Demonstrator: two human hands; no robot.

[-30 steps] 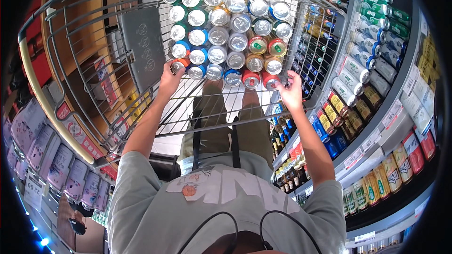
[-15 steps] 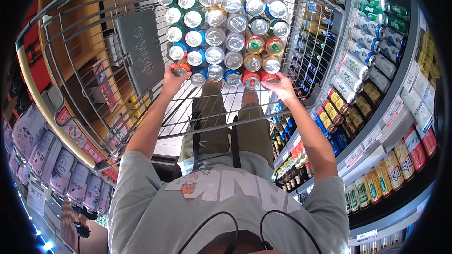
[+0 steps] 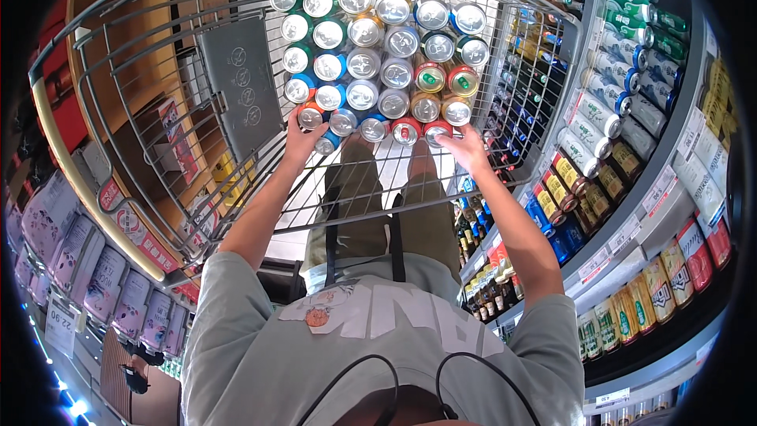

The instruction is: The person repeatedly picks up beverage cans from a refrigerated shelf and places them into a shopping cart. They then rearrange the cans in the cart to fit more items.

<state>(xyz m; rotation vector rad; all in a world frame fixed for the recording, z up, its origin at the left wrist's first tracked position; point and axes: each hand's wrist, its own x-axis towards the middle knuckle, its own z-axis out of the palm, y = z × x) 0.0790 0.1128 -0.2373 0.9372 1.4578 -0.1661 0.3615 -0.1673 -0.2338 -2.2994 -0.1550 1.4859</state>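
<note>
Rows of upright drink cans, tops up, stand packed in a wire shopping cart [image 3: 364, 196]. My left hand [image 3: 303, 139] is closed round the orange can [image 3: 311, 116] at the left end of the near row, its thumb beside a blue can [image 3: 326, 143]. That blue can stands out of line, closer to me than the rest. At the row's right end, my right hand [image 3: 471, 150] curls against a red can [image 3: 436, 136], thumb on its near side; its other fingers are partly hidden. Between them stand a blue-sided can [image 3: 374, 128] and another red can [image 3: 405, 131].
A grey plastic panel [image 3: 241, 83] is on the cart's left side. Shelves of cans [image 3: 595, 110] and bottles rise close on the right. Wooden shelving [image 3: 130, 55] and pale purple packages [image 3: 87, 268] are on the left. My legs are right behind the cart.
Most of the near row has slid left, the red cans with it. The blue can by my left thumb has come out toward me. My right hand has shifted slightly left with the row.
</note>
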